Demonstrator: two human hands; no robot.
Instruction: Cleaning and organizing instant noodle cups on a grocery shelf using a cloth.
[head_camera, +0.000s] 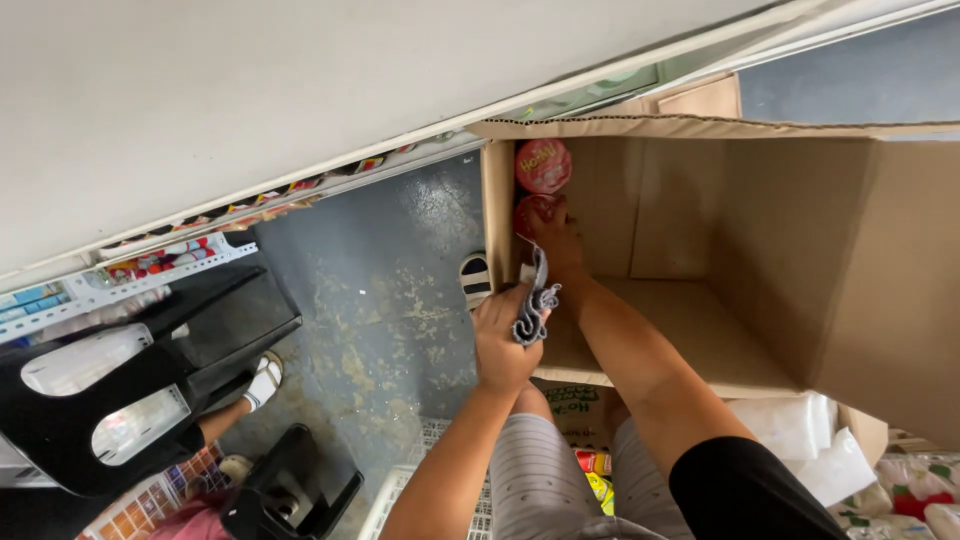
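Plainly, the work centres on a large cardboard box (760, 250) tipped on its side so that its open mouth faces the person, which lets an arm go straight in. The right hand (558, 238) is inside, at the far left corner, its fingers closed around a red-lidded round container (530, 212). A second red-lidded container (543, 165) sits just beyond it, touching or nearly touching, against the same box wall. These two are all that shows in the box; its remaining interior shows only bare cardboard.

The left hand (503, 340) waits at the box's near edge, fingers curled around a grey cloth (534, 300), which hangs loosely upward from the grip. It is held close to the containers, within easy reach of the other hand.

The person's knees, in striped grey shorts (535, 470), are just below the box. White plastic bags (805, 435) lie at the box's lower right corner. On the worn grey floor (385, 300), another person's foot in a white sandal (265, 380) rests near a black plastic chair (120, 390), well apart from the box.
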